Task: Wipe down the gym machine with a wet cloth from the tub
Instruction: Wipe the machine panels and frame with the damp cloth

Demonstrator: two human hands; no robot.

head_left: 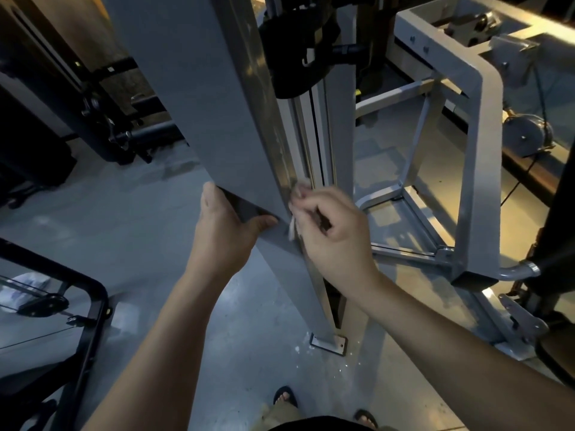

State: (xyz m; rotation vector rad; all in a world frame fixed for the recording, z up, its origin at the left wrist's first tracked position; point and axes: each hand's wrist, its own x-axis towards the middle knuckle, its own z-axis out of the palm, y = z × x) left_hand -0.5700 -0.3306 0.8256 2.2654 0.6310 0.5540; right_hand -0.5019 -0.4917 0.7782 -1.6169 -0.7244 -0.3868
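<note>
Grey floor [133, 231]; hands [222, 228] [334, 241], cloth [292, 229] on upright [205, 113].

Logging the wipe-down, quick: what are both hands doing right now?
Left hand: grips the flat grey metal panel by its edge.
Right hand: holds a crumpled white cloth against that panel.

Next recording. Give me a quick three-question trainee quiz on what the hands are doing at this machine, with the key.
1. True or false: the right hand presses a white cloth against the grey upright.
2. The left hand is: A) hanging free, B) gripping the grey upright's edge, C) holding a spray bottle.
3. Short answer: what is on the person's feet at the bottom of the view?

Key: 1 true; 2 B; 3 sandals.
</note>
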